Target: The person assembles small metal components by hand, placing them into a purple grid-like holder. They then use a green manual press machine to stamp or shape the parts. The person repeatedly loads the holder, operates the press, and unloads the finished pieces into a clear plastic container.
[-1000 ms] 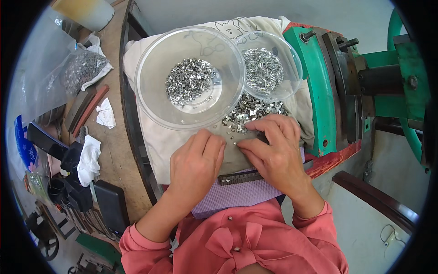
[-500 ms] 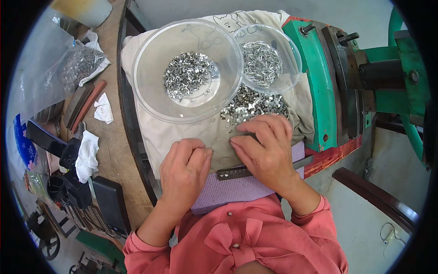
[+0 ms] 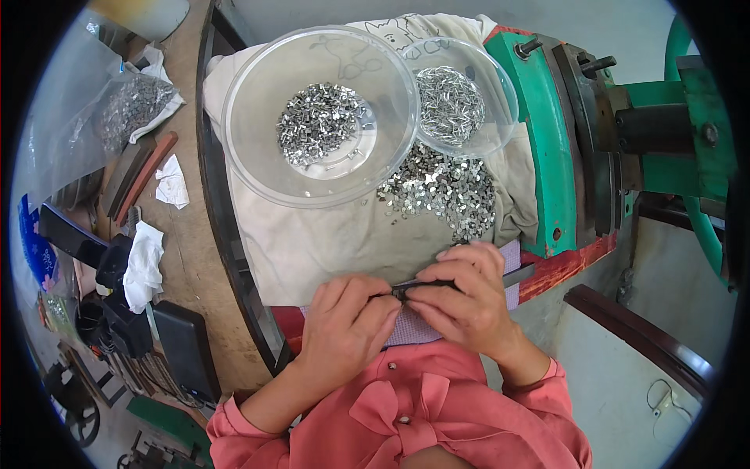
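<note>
My right hand (image 3: 466, 301) grips a dark, narrow metal bar (image 3: 412, 287) close to my chest, above a lilac checked cloth (image 3: 410, 328). The bar's far end (image 3: 520, 274) sticks out past my right fingers. My left hand (image 3: 348, 324) pinches the bar's left end with its fingertips; whether a small piece sits between them is hidden. A loose pile of small shiny metal pieces (image 3: 441, 191) lies on the beige cloth (image 3: 312, 242) just beyond my hands.
A large clear bowl (image 3: 234, 125) and a smaller clear bowl (image 3: 504, 94) behind the pile both hold metal pieces. A green machine (image 3: 539, 141) stands at the right. On the wooden bench (image 3: 191, 258) to the left lie rags, dark tools and a plastic bag of parts (image 3: 129, 105).
Both hands have drawn back from the loose pile toward my chest. The bar, which lay on the cloth, is now lifted and held between them.
</note>
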{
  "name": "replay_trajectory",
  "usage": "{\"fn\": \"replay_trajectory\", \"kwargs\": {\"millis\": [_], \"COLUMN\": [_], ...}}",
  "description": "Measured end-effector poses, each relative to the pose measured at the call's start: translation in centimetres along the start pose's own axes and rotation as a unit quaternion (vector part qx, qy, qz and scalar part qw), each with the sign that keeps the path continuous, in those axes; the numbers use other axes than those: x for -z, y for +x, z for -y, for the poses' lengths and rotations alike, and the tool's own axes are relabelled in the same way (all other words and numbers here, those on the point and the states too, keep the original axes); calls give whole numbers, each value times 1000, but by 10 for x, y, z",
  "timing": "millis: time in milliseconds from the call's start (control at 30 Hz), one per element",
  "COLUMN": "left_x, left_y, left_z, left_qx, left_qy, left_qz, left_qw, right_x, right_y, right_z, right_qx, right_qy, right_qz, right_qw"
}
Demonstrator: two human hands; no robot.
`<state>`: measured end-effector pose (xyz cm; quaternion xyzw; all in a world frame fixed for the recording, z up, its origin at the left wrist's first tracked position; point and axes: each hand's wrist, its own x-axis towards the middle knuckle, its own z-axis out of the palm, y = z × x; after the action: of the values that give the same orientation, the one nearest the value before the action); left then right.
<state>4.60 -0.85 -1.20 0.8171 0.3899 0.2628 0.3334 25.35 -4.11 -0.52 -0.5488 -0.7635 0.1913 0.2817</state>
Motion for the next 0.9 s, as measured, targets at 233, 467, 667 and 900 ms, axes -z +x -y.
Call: {"fn": "replay_trajectory", "kwargs": {"millis": [233,467,667,900], "left_x": [-6,-3,-3,-2], "left_y": [0,-4,-5,-5], "left_z": [5,9,11,9], "left_qx": [10,12,2,-11], "left_qy": [-4,-7,-5,21], "left_qz": [-6,-12,-9,11], "left_qw": [1000,1000,1000,1000], "right_x": [-6,-16,0,-2], "right_y": [45,59,17,-1], "right_z": [-16,-22,-5,-6], "right_qx": [5,27,2,-12], "right_qy": [-74,-67,-21,-9], "right_qz": [-79,-56,-67,-51], "right_qw": [994,996,998,999]}}
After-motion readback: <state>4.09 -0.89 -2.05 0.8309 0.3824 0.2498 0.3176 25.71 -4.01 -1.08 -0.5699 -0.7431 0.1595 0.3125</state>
